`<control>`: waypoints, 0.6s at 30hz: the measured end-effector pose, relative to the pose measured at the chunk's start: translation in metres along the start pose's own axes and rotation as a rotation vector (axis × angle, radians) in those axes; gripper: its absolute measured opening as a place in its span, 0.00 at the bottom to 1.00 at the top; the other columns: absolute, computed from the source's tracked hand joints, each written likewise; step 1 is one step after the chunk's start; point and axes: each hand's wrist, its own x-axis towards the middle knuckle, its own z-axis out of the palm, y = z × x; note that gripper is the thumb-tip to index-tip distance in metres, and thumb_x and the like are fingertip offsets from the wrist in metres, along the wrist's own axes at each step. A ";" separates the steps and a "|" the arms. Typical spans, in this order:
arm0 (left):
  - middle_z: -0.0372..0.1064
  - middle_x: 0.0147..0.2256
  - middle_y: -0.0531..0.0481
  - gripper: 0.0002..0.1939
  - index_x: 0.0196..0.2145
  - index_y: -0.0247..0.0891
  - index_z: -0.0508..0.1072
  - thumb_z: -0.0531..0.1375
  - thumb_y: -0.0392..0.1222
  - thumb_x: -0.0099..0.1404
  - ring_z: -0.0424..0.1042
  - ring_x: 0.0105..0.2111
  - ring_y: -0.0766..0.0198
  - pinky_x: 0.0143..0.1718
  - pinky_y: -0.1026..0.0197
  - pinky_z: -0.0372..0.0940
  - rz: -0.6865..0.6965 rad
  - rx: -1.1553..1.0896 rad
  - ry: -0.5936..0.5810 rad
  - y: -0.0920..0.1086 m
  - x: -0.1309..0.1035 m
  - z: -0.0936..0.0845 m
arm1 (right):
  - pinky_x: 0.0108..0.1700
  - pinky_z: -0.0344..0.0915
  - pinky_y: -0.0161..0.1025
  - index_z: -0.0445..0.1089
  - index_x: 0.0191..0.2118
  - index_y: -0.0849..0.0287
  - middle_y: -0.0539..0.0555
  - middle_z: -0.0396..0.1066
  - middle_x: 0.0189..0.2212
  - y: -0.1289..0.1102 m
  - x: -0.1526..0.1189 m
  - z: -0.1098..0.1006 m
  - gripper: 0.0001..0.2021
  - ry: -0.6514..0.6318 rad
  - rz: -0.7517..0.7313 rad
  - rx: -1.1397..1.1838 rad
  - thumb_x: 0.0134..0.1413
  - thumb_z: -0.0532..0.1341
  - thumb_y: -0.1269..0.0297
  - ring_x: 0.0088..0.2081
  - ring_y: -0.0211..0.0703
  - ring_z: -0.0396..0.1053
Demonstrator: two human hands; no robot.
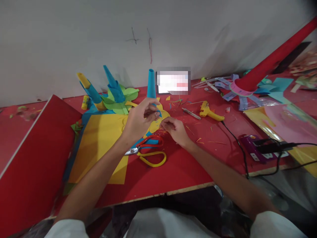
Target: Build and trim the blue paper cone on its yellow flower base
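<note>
My left hand (141,115) is raised over the middle of the table with its thumb and fingertips pinched together. Whatever lies between them, if anything, is too small to make out. Just behind it stands a blue paper cone (151,84), its lower part partly covered by my fingers. The cone rises from a yellow paper flower shape (156,125). At the right edge of this yellow paper is my right hand (176,130), its fingers curled and closed; their contents are hidden. Below both hands lie scissors (152,159) with one red and one yellow handle.
Yellow sheets (99,148) lie left, beside a standing red board (32,158). Other paper cones (115,87) stand behind. A tweezers-like tool (191,113), a yellow glue gun (211,113) with a black cord and a purple box (256,150) lie right. A blurred screen (173,82) leans at the wall.
</note>
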 end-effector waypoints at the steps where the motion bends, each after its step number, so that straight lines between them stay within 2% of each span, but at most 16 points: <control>1: 0.78 0.35 0.50 0.13 0.48 0.42 0.75 0.67 0.37 0.65 0.79 0.35 0.65 0.38 0.63 0.75 -0.005 0.013 0.002 -0.001 0.000 0.000 | 0.40 0.68 0.40 0.72 0.36 0.56 0.52 0.74 0.33 -0.002 -0.001 0.000 0.15 0.016 -0.006 0.010 0.62 0.64 0.48 0.34 0.41 0.71; 4: 0.77 0.32 0.52 0.14 0.46 0.42 0.75 0.69 0.36 0.63 0.77 0.30 0.67 0.32 0.65 0.72 -0.013 0.036 0.023 -0.004 0.002 0.002 | 0.41 0.69 0.41 0.72 0.41 0.55 0.52 0.74 0.36 -0.008 -0.005 0.000 0.12 0.058 -0.059 0.051 0.64 0.63 0.50 0.35 0.42 0.72; 8: 0.74 0.29 0.55 0.14 0.44 0.42 0.75 0.69 0.35 0.61 0.74 0.26 0.68 0.30 0.64 0.70 -0.010 0.055 0.031 -0.004 0.001 0.004 | 0.43 0.71 0.42 0.71 0.44 0.54 0.53 0.74 0.38 -0.014 -0.010 0.001 0.12 0.086 -0.161 0.023 0.66 0.62 0.51 0.38 0.43 0.73; 13: 0.72 0.29 0.56 0.13 0.45 0.42 0.74 0.68 0.35 0.63 0.73 0.28 0.68 0.33 0.65 0.68 -0.051 0.159 -0.014 -0.001 -0.003 0.010 | 0.43 0.74 0.42 0.70 0.44 0.53 0.51 0.75 0.37 -0.009 -0.011 0.003 0.11 0.084 -0.242 0.013 0.64 0.65 0.52 0.38 0.42 0.75; 18: 0.71 0.29 0.57 0.13 0.44 0.42 0.73 0.68 0.32 0.63 0.72 0.30 0.68 0.34 0.64 0.66 -0.050 0.237 -0.029 -0.004 -0.006 0.016 | 0.41 0.75 0.41 0.70 0.41 0.52 0.50 0.75 0.35 -0.004 -0.008 0.003 0.11 0.139 -0.224 -0.016 0.62 0.66 0.52 0.36 0.42 0.76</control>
